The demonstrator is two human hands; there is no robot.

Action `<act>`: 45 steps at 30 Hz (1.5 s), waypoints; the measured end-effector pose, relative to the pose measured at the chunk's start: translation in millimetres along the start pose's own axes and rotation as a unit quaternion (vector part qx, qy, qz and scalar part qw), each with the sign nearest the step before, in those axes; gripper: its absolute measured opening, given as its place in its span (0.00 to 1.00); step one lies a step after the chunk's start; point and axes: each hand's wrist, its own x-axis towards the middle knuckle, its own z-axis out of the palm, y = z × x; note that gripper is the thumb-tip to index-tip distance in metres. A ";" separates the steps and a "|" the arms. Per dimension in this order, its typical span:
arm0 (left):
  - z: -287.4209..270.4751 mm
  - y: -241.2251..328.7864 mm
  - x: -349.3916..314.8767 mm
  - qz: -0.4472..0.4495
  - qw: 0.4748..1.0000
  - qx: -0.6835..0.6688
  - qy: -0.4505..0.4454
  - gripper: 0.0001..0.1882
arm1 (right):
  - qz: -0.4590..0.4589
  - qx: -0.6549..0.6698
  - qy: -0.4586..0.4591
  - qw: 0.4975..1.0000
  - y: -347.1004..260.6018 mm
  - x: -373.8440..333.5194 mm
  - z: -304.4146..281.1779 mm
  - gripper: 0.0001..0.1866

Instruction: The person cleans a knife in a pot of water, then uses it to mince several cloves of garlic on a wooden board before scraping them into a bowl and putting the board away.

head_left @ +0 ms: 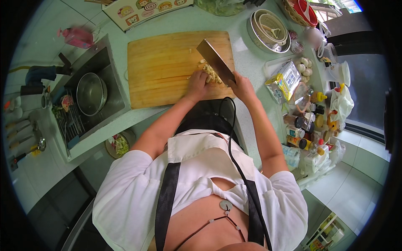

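Note:
My right hand (242, 86) is closed round the handle of a cleaver (215, 61). Its broad blade slants up and to the left, over the right part of a wooden cutting board (161, 69). Pale chopped food (212, 74) lies in a small heap beside and partly behind the blade; I cannot tell which food it is. At the heap's left edge, my left hand (198, 85) rests on the board with curled fingers pressed against the pale pieces. The fingertips are partly hidden.
Left of the board is a sink (121, 94) with a metal bowl (91, 94) in it. A bin (118, 145) with green scraps stands below the counter. To the right are stacked strainers (270, 29), garlic (305, 69) and several condiment jars (295, 131). A black cord (231, 142) hangs before me.

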 end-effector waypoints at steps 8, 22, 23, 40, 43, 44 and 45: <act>-9.3 2.1 1.4 0.060 0.997 -0.025 0.035 0.14 | -0.041 -0.083 -0.042 0.995 -6.2 -2.0 -4.9 0.11; -6.2 -0.1 0.4 0.064 0.997 -0.007 0.028 0.08 | -0.037 -0.108 -0.015 0.993 -5.9 7.9 28.3 0.08; -6.0 -0.1 0.4 0.066 0.997 -0.004 0.030 0.08 | -0.028 -0.099 -0.007 0.995 -10.5 8.4 30.3 0.08; -2.4 -2.7 0.3 0.071 0.996 -0.029 0.040 0.07 | -0.011 -0.119 -0.032 0.992 -20.1 -1.7 20.9 0.08; -4.2 -2.5 -0.4 0.061 0.997 -0.025 0.036 0.07 | 0.002 -0.114 -0.019 0.993 -16.6 4.4 36.2 0.08; -4.2 -3.3 -0.3 0.063 0.997 -0.022 0.037 0.08 | 0.010 -0.104 -0.014 0.994 -21.1 4.5 35.8 0.08; -3.4 -4.1 0.2 0.064 0.997 -0.020 0.038 0.08 | 0.019 -0.095 -0.008 0.995 -23.4 4.5 35.7 0.09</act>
